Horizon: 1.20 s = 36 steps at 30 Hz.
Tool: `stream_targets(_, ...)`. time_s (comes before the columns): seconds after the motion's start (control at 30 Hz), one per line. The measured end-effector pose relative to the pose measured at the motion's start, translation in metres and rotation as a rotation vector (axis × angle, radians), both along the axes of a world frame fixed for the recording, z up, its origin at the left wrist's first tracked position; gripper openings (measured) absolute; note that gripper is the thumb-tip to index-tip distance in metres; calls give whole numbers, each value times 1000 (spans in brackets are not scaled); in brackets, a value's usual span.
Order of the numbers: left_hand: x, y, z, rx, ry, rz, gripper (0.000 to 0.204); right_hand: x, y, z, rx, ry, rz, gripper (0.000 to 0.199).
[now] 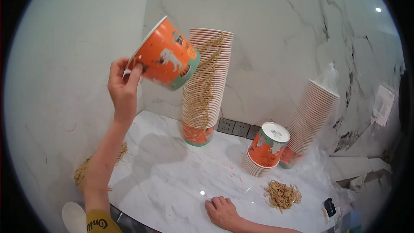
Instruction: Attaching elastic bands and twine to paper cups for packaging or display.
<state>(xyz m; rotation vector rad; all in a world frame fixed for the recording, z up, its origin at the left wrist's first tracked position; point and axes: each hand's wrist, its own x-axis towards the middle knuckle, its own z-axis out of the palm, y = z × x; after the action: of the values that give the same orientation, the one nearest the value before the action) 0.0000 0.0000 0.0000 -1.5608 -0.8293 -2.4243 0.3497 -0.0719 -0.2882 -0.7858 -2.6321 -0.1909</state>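
Note:
My left hand (124, 80) is raised and pinches the rim of an orange and green paper bucket (172, 54), tilted with its base toward the lower right. A bit of brown cord shows near the thumb. Behind the bucket rises a tall stack of nested paper buckets (205, 82), brown cord hanging in loops down its side. My right hand (222, 211) rests palm down on the marble counter (164, 185), fingers loosely bent, nothing visible in it. Close to it, on the right, lies a pile of brown cord (282, 195).
Upside-down buckets (267, 146) stand right of centre, beside a leaning stack (312, 112) in clear plastic. More cord (86, 170) lies behind my left forearm. Sockets (239, 128) line the wall's foot. A small black object (330, 207) sits at the right; a white round thing (74, 216) is lower left.

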Motion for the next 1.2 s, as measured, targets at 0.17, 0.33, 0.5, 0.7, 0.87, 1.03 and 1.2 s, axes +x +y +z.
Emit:
stream_targets(0.17, -16, 16, 55, 55, 130, 106, 11, -6, -4, 0, 45, 204, 29, 22)
stream_targets(0.33, -34, 40, 103, 69, 222, 247, 16, -7, -3, 3, 46, 229, 35, 22)
stream_targets(0.5, -22, 71, 151, 200, 364, 362, 16, -5, -3, 5, 64, 236, 48, 23)
stream_targets(0.7, -4, 107, 191, 241, 425, 466, 15, -4, -4, 3, 44, 235, 40, 25)
stream_targets(0.87, 12, 138, 200, 201, 486, 602, 14, -4, -1, -7, 41, 222, 19, 26)
stream_targets(1.03, 33, 166, 191, 134, 503, 599, 15, -4, 0, -6, 29, 227, 30, 27)
stream_targets(1.2, 56, 174, 180, 86, 541, 594, 18, -4, 0, -2, 21, 218, 33, 27)
